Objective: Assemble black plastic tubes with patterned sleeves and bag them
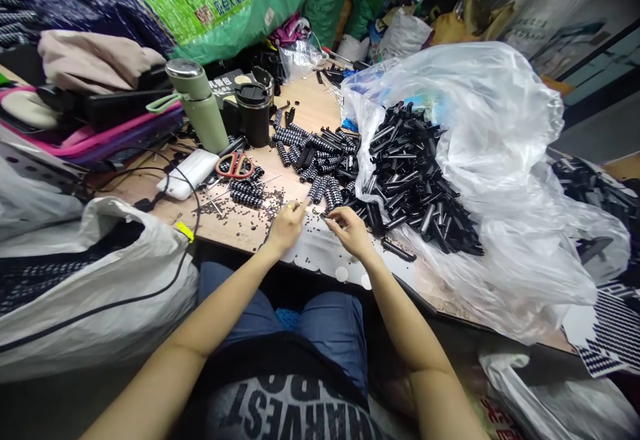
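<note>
Checking the hands first: both sit at center frame, just below the cluster of patterned black-and-white cylinders (334, 193). Left hand (286, 228) has its index finger reaching toward the cluster's lower edge, other fingers curled; can't tell if it's touching a cylinder or gripping anything. Right hand (350, 230) has thumb and index brought near each other, maybe on something tiny and dark, but too small to confirm a pinch. Tiny dark discs (280, 203) are scattered left of center and around the fingertips, some over the white sheet (315, 253) at lower center. My read on handling: cylinders look light and fairly stiff, patterned surface probably gives decent friction, but round bodies likely roll, so take one around mid-length, thumb opposite index, light squeeze. Discs look near weightless and easy to scatter; fingertip pinch at the edge only, no sweeping. Elongated black pieces (405, 167), heaped in the mouth of the clear plastic bag (500, 113) right of center, look smooth and glossy: likely rigid, light, a bit slippery, best held mid-body. The heap is tangled, so pulling from the bottom could slide it; lift from the top. Bag film looks thin and soft. Scissors (236, 163) lie left of center, near another few cylinders.
</note>
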`<state>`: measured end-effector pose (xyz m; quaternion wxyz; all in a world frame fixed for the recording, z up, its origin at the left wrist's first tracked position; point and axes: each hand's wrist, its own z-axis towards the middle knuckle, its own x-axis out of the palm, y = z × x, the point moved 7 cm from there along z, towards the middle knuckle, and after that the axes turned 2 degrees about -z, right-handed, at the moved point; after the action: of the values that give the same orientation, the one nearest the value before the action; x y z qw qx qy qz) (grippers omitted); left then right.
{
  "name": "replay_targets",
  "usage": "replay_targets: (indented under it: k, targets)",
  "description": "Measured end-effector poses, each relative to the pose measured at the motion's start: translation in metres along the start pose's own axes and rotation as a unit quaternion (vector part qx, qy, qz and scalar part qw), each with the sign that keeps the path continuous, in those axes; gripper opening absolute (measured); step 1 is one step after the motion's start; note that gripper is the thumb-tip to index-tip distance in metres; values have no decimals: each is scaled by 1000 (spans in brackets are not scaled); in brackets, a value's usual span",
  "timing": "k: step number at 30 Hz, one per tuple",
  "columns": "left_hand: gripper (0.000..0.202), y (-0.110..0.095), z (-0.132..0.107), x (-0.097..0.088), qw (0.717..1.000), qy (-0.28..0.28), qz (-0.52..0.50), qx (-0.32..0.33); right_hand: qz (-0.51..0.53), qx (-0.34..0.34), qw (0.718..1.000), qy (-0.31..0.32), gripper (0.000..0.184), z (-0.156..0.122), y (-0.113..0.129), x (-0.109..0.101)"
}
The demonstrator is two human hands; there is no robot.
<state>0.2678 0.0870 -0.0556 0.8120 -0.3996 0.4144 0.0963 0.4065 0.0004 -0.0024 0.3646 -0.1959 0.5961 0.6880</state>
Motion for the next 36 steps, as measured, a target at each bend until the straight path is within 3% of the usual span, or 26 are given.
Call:
replay_targets:
  k: [4,7,11,14,16,18,19,22,23,25,27,29,31,34,35,36]
  targets:
    - [40,34,28,-20,980,7,160,-116,-20,-3,1000,-17,15,15,-1,-11]
    - [39,38,64,-35,974,-31,185,-128,-24,-2,999,-25,14,20,1,-17]
    - [35,34,124,-13,990,29,118,-73,-18,3,1000,-19,14,11,-2,-15]
    - [31,40,142,0,989,73,88,-96,-7,14,1000,-17,15,-4,-10,-16]
    - [25,37,132,-6,993,42,32,-102,9,37,999,-20,18,-13,-18,-18]
    - [19,25,105,-15,989,13,-118,-89,40,70,996,-28,26,-18,-26,-20]
    - [18,15,87,-17,972,18,-219,-81,54,78,995,-37,37,-19,-28,-21]
    - [21,-23,34,-12,891,91,-440,-60,61,35,996,-55,99,-15,-22,-22]
    - [21,-35,19,-10,874,108,-470,-54,54,7,997,-48,111,-13,-17,-21]
    - [21,-51,-1,-8,867,117,-482,-43,39,-32,998,-24,113,-9,-11,-17]
    - [22,-57,-7,-6,878,137,-456,-37,26,-43,999,-21,109,-8,-10,-16]
    - [27,-49,4,-4,896,167,-408,-46,8,-37,999,-38,114,-12,-10,-19]
    - [36,-23,33,-9,933,142,-319,-82,-14,-29,999,-32,118,-19,-10,-17]
    - [37,33,95,-36,990,-4,-64,-125,-34,-20,999,29,116,-36,-5,-1]
    - [39,49,115,-39,992,-13,29,-120,-34,-14,998,50,116,-43,-3,6]
    - [40,64,132,-35,989,14,99,-110,-31,-6,997,66,117,-49,-2,12]
